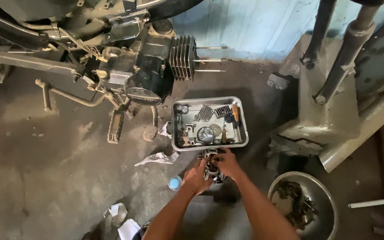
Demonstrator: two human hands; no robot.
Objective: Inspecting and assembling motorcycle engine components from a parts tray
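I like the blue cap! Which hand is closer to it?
Left. The left hand is just right of the blue cap; the right hand is farther right, past the engine part.

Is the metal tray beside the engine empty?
No, the metal tray holds gears, small parts and a wooden-handled tool.

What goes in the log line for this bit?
left hand: on engine part | right hand: on engine part | tray: just beyond | bowl: right

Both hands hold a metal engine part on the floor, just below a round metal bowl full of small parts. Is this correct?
Not quite. In the head view both hands, left hand and right hand, hold the engine part just below a rectangular metal tray of small parts, not a round bowl.
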